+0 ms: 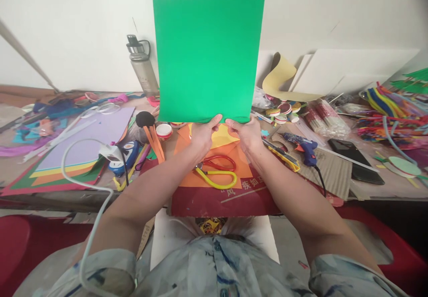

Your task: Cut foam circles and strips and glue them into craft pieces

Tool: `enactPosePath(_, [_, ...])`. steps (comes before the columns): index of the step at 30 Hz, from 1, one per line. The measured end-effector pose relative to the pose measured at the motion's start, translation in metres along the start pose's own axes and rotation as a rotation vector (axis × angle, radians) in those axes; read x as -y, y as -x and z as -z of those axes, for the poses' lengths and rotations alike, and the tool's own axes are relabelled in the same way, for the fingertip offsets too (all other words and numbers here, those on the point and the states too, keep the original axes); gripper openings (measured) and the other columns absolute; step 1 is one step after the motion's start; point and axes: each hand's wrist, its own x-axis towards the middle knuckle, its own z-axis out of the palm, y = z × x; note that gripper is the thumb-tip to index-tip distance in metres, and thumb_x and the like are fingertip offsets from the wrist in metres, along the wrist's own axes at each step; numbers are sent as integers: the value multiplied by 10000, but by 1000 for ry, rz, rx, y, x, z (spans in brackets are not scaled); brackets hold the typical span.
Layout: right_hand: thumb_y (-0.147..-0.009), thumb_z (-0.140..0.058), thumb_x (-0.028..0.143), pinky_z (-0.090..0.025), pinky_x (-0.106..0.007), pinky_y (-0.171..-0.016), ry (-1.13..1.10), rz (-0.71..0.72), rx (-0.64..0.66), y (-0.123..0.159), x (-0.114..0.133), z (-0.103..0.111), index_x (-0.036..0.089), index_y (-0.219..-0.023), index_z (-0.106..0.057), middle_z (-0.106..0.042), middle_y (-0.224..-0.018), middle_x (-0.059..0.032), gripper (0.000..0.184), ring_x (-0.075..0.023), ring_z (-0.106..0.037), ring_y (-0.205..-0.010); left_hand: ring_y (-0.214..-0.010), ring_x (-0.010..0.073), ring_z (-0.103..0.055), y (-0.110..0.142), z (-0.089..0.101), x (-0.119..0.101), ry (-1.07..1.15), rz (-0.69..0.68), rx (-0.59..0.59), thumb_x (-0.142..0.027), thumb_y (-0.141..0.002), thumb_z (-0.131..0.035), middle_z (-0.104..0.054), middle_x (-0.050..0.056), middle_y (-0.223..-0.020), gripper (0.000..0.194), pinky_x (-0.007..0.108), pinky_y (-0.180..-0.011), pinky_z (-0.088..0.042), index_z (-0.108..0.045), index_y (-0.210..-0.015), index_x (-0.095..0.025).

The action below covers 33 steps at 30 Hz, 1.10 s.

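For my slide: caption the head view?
Both hands hold a green sheet upright above scissors.

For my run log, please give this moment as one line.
hands: left hand and right hand pinch green paper bottom edge | paper: upright | below: scissors

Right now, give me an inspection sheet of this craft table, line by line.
Surface: table, mostly covered; red printed sheet at the near edge.
Job's things: green paper sheet held upright above the table, pinched at its bottom edge.
Clutter: scissors, glue gun, utility knife, phone, tape rolls, pipe cleaners, stacked coloured paper, water bottle.
Grippers: left hand and right hand both shut on the sheet, fingers close together.
Cables: white cable looping towards the person; black glue-gun cord.
Surroundings: white wall; red chairs at both sides.
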Motion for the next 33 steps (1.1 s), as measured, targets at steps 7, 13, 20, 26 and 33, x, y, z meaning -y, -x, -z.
enactPosePath(7, [-533,-1043,306,-554,-238,-603,-51,-30,26,-13,5,20,218,-807,-668,-737,-678,42,473,-113,-661,-588,-622,76,-581,-9,4,-10,22,-36,-61,-156,-611,-1051,-712,-49,-718,389,254,-619,-420,-692,-756,-185])
enactPosePath(13, [-640,-975,175,-588,-199,-621,-220,57,-207,-47,22,55,233,-803,-648,-740,-715,67,369,-89,-674,-636,-614,65,-619,-42,17,-40,152,-137,-214,-133,-642,-1041,-727,-52,-713,376,218,-602,-471,-695,-773,-199])
enactPosePath(20, [-515,-1074,516,-610,-220,-640,-162,-70,230,-3,2,-1,235,-915,-721,-778,-875,45,603,-109,-712,-739,-610,64,-581,-16,4,-18,48,-71,-35,-197,-582,-1071,-724,-57,-726,414,251,-622,-450,-696,-756,-188])
enactPosePath(26, [-600,-1065,394,-633,-225,-577,-213,-131,64,1,0,-5,206,-814,-711,-745,-680,44,455,-103,-677,-566,-650,86,-613,8,-7,-13,12,-23,94,-197,-562,-1076,-725,-36,-742,428,270,-650,-478,-681,-727,-172])
enactPosePath(33, [-676,-1046,316,-605,-172,-496,-248,-144,-8,-8,9,10,208,-813,-691,-723,-625,61,395,-85,-658,-501,-685,129,-713,3,-4,-21,-59,-27,205,-395,-534,-1094,-734,-6,-738,502,297,-767,-595,-720,-762,-149])
